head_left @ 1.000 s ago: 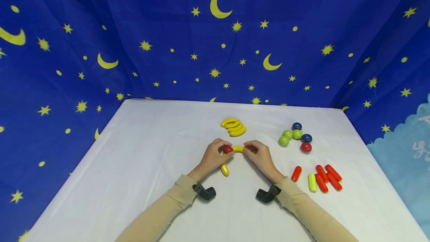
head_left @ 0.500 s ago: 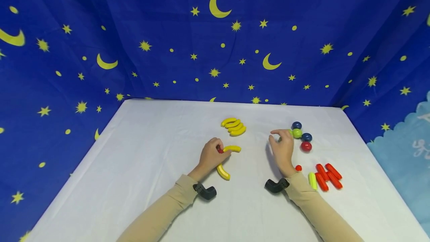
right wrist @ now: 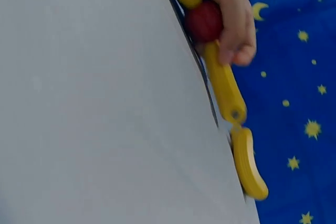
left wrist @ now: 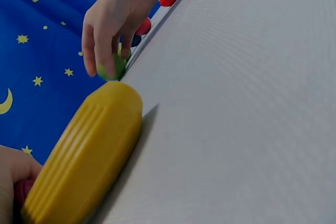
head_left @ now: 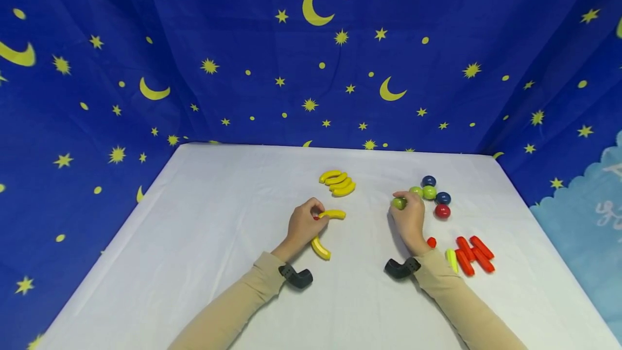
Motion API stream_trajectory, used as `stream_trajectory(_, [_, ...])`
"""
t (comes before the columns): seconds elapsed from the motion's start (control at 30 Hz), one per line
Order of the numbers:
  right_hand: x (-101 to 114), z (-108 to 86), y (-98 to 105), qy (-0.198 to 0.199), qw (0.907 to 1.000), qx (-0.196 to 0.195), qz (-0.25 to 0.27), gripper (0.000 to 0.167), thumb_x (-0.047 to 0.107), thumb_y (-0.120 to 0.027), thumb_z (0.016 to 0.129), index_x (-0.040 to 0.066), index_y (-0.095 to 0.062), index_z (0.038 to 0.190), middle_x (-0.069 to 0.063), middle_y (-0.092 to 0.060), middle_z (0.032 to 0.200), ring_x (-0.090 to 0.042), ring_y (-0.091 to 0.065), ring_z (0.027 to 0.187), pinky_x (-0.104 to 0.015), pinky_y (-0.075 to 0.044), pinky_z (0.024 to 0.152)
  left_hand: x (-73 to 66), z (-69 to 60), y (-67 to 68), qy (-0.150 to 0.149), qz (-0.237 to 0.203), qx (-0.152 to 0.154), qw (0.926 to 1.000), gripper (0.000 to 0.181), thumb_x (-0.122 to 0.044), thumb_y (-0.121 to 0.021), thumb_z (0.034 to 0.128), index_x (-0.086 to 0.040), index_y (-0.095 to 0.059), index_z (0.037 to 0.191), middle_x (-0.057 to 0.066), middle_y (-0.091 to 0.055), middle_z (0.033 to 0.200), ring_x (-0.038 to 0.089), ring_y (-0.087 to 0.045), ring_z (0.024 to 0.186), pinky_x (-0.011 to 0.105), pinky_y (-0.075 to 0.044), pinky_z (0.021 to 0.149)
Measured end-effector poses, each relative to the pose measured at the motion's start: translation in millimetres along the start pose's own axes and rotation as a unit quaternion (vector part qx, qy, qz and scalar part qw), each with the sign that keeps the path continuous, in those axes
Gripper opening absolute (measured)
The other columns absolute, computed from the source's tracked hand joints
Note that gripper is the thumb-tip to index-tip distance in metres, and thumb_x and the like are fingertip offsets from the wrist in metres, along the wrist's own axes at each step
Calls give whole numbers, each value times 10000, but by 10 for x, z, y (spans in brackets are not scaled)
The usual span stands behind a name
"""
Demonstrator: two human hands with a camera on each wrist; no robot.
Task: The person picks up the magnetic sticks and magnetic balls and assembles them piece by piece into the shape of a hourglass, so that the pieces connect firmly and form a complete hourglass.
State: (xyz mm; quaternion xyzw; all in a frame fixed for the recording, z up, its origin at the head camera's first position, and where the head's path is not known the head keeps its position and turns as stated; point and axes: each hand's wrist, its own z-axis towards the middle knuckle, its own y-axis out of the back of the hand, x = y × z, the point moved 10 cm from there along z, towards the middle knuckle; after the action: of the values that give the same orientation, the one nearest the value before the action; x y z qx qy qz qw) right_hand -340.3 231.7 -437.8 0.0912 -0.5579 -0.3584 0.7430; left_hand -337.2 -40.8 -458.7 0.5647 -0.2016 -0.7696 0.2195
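My left hand point(head_left: 303, 227) pinches a glossy red ball point(right wrist: 205, 22), mostly covered by the fingers in the head view. Two yellow toy bananas meet the ball: one point(head_left: 334, 214) points right, the other point(head_left: 321, 249) points towards the front. A dark hole shows in the end of a banana point(right wrist: 226, 85) in the right wrist view. Farther right, my right hand point(head_left: 410, 220) pinches a green ball point(head_left: 399, 203) between thumb and fingers, close beside the other green balls. The left wrist view shows a banana point(left wrist: 84, 156) large in front, with the right hand point(left wrist: 121, 17) beyond it.
Several toy bananas point(head_left: 340, 182) lie at the back middle of the white table point(head_left: 233, 204). Right of the right hand are green balls point(head_left: 429, 192), blue balls point(head_left: 443, 199) and a red ball point(head_left: 442, 211). Several red sticks point(head_left: 473, 255) and a yellow-green stick point(head_left: 452, 260) lie nearer.
My right hand has let go of the right-pointing banana, moved right and taken hold of a green ball. The left hand keeps the red ball, shifting slightly left with the bananas.
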Motion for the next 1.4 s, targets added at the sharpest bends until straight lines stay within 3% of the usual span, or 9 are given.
stream_trajectory(0.23, [224, -170, -401, 414, 9910, 1159, 533, 331, 22, -725, 781, -40, -644, 1095, -198, -636, 1081, -306, -627, 959, -239, -523, 766, 47, 11, 20, 220, -591, -154, 9979, 143, -94, -734, 765, -76, -633, 864, 69, -664, 799, 71, -470, 608, 165, -386, 543])
stream_trajectory(0.43, [386, -307, -693, 559, 9704, 1967, 1285, 373, 24, -745, 782, -37, -626, 1129, -201, -650, 1120, -332, -634, 1032, -279, -551, 834, 60, 5, -59, 434, -1158, 193, 9921, 159, -79, -718, 795, -41, -613, 908, 131, -636, 698, 61, -505, 484, 188, -446, 458])
stream_trajectory(0.63, [493, -347, -811, 640, 9580, 2360, 1501, 376, -2, -723, 797, -51, -613, 1153, -226, -637, 1165, -354, -618, 1095, -343, -526, 915, 49, 19, -62, 287, -949, 285, 9947, 232, -113, -756, 771, -49, -640, 961, 92, -657, 844, 57, -514, 581, 170, -435, 519])
stream_trajectory(0.8, [689, -395, -834, 752, 9418, 2821, 1666, 393, -47, -665, 832, -106, -564, 1207, -282, -590, 1231, -408, -571, 1160, -421, -485, 968, 4, 23, -66, -15, -780, 335, 9964, 250, -133, -771, 757, -48, -697, 980, 93, -668, 795, 57, -498, 602, 164, -409, 547])
stream_trajectory(0.9, [631, -349, -927, 814, 9340, 2922, 1888, 374, -13, -644, 864, -85, -564, 1222, -271, -587, 1247, -404, -563, 1174, -364, -492, 969, -25, 25, -84, -158, -562, 422, 9974, 253, -145, -767, 767, -55, -716, 997, 88, -683, 822, 53, -505, 631, 160, -417, 578])
stream_trajectory(1.0, [524, -227, -961, 794, 9395, 2613, 2069, 321, 54, -628, 899, -53, -590, 1199, -247, -609, 1217, -383, -582, 1145, -242, -506, 937, -40, 28, -94, -221, -359, 480, 9980, 263, -155, -758, 776, -67, -717, 1021, 78, -685, 856, 54, -500, 661, 157, -409, 604])
stream_trajectory(1.17, [494, -23, -918, 971, 9649, 1880, 1554, 259, 93, -620, 913, -2, -635, 1153, -181, -649, 1140, -283, -618, 989, -140, -483, 803, -31, 28, -88, -215, -109, 455, 9987, 265, -142, -737, 764, -77, -713, 1019, 67, -658, 845, 64, -457, 650, 160, -364, 595])
stream_trajectory(1.27, [499, 47, -978, 1102, 9696, 1877, 1118, 253, 95, -594, 928, 31, -638, 1169, -139, -657, 1127, -205, -572, 893, -164, -448, 735, -27, 24, -93, -221, 30, 465, 9987, 279, -140, -717, 751, -82, -715, 1024, 54, -626, 823, 75, -440, 649, 167, -345, 589])
stream_trajectory(1.4, [504, 88, -1075, 1224, 9676, 2047, 825, 252, 82, -563, 942, 35, -635, 1179, -131, -659, 1123, -181, -563, 911, -210, -450, 754, -27, 13, -115, -232, 187, 522, 9982, 292, -150, -702, 750, -92, -719, 1036, 33, -598, 815, 81, -443, 671, 168, -348, 599])
